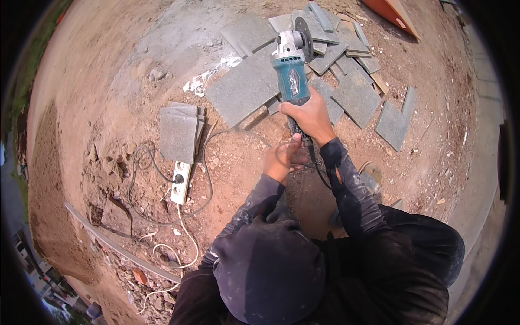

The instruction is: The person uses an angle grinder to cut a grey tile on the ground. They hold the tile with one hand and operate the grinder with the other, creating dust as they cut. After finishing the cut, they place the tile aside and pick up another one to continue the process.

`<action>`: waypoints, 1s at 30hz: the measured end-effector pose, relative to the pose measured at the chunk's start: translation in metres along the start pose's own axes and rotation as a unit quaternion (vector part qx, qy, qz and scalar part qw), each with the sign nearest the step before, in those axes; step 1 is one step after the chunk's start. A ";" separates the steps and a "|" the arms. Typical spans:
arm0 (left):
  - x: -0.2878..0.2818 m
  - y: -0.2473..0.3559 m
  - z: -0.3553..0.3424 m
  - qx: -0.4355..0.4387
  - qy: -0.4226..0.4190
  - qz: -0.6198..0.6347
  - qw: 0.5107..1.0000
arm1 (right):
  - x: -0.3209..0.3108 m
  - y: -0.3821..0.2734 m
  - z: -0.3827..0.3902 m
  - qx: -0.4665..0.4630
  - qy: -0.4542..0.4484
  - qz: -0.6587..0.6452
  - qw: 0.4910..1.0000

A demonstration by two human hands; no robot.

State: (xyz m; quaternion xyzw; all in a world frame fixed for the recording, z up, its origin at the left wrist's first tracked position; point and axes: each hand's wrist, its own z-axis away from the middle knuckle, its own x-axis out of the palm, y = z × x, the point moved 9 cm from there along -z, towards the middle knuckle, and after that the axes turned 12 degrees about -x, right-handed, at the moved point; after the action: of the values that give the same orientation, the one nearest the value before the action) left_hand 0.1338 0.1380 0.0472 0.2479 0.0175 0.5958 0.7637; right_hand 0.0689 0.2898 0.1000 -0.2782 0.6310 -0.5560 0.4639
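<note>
A teal angle grinder (pixel 292 78) with a silver gear head is raised in front of me. Its dark cutting disc (pixel 304 39) stands on edge at the far end, over the grey tiles. My right hand (pixel 313 112) is wrapped round the rear of the grinder's body. Just below it, my left hand (pixel 281 160) has its fingers curled at the tail of the handle, where the cord comes out; the cord and handle partly hide those fingers. A large grey tile (pixel 241 89) lies flat on the ground under and left of the grinder.
Several cut grey tile pieces (pixel 355 92) are heaped beyond and right of the grinder. At left, a tile stack (pixel 177 132) sits by a white power strip (pixel 180 184) with a black plug in it. Looped cord (pixel 210 187) crosses the dirt. An orange object (pixel 391 15) is at far right.
</note>
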 end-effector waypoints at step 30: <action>0.003 0.025 -0.006 0.185 -0.114 0.065 0.974 | 0.021 -0.003 -0.001 0.001 -0.032 -0.046 0.998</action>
State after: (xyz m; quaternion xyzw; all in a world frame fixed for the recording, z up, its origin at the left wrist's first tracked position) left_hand 0.1099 0.1467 0.0531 0.4512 0.0242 0.5986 0.6614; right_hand 0.0589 0.2712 0.0972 -0.3244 0.6020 -0.5679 0.4580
